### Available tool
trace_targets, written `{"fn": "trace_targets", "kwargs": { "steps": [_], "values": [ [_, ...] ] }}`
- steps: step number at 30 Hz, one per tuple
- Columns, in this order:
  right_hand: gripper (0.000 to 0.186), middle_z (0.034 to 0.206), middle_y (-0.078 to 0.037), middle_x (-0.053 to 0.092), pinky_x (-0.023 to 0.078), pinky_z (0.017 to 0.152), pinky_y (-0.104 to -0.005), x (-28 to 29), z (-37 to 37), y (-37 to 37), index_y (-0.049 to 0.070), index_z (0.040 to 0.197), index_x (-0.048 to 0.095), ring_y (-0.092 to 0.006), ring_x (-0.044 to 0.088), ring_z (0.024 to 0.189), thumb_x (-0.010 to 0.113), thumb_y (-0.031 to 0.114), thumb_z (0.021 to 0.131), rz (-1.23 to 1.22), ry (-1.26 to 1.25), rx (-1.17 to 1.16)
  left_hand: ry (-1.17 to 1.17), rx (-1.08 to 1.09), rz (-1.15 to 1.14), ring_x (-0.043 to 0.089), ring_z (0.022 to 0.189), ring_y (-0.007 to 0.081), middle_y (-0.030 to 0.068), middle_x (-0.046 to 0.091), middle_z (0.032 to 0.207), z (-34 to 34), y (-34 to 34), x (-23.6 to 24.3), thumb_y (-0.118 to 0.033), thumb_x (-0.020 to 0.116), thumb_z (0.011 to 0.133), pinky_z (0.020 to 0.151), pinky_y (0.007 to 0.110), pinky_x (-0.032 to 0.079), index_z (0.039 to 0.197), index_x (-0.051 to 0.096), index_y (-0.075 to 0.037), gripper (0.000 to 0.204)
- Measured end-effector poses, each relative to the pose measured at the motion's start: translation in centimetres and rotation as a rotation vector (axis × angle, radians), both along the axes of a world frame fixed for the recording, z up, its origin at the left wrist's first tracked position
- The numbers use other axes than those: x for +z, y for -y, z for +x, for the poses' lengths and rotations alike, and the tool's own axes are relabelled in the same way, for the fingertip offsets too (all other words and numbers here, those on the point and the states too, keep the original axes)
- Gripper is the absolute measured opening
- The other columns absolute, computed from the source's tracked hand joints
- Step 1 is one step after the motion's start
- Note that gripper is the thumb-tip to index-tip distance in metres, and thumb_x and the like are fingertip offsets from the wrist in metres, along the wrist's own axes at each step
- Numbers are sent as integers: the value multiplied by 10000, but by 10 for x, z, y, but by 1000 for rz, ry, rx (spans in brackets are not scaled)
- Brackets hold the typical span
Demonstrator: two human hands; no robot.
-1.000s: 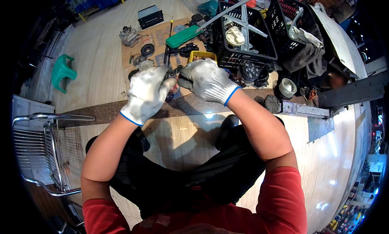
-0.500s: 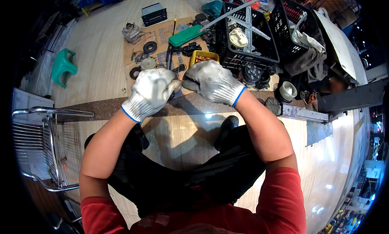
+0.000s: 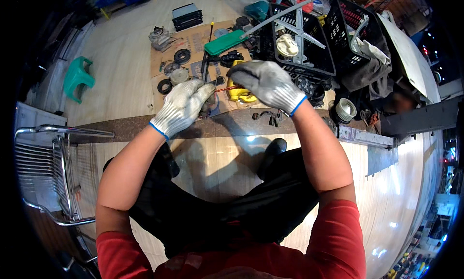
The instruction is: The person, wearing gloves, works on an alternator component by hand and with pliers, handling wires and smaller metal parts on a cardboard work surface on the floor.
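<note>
A thin red twisted wire [image 3: 224, 89] spans the gap between my two gloved hands. My left hand [image 3: 185, 104], in a white knit glove with a blue cuff, is closed with its fingertips on the left end of the wire. My right hand [image 3: 268, 83], in a matching glove with grey-stained fingers, is curled over the other end. That end is hidden behind its fingers. Just under the right hand a yellow container [image 3: 240, 96] shows in part. A short dark cable with connectors [image 3: 267, 116] lies on the brown stone strip close to my right wrist.
Cardboard [image 3: 159, 61] ahead bears several metal and black round parts, plus a green-headed tool [image 3: 225, 42] with a long grey handle. Black crates [image 3: 309, 61] stand at the right, near a white fan wheel [image 3: 345, 110]. A green stool [image 3: 79, 79] and a metal chair [image 3: 41, 172] are at left.
My hands have moved apart, the right one to the right, baring the red wire between them. More of the yellow container and the dark cable now shows.
</note>
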State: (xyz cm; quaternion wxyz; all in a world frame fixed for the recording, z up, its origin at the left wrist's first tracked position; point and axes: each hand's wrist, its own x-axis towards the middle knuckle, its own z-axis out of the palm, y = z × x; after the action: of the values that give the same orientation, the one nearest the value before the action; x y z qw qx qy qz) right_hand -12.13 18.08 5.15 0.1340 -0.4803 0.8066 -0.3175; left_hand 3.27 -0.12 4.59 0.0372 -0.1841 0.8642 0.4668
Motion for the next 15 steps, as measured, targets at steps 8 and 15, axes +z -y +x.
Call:
{"fn": "trace_targets", "kwargs": {
  "steps": [8,15],
  "values": [
    [299,894,-125,700,549,780,-436,-11,8,2,113,982,730,-314,690,889,619,388,945,1,-554,196,-72,-27,-170,673,863,344,195,695,898,0,12,-9,-352,550,1032,759,408,519,1024,692,-15,366],
    [295,771,-88,676,548,691,-435,-12,9,11,118,832,680,-305,691,762,613,384,942,-37,-683,165,-234,9,-125,676,784,351,170,703,857,4,12,-9,-278,601,993,743,409,533,1064,701,-19,286]
  ]
}}
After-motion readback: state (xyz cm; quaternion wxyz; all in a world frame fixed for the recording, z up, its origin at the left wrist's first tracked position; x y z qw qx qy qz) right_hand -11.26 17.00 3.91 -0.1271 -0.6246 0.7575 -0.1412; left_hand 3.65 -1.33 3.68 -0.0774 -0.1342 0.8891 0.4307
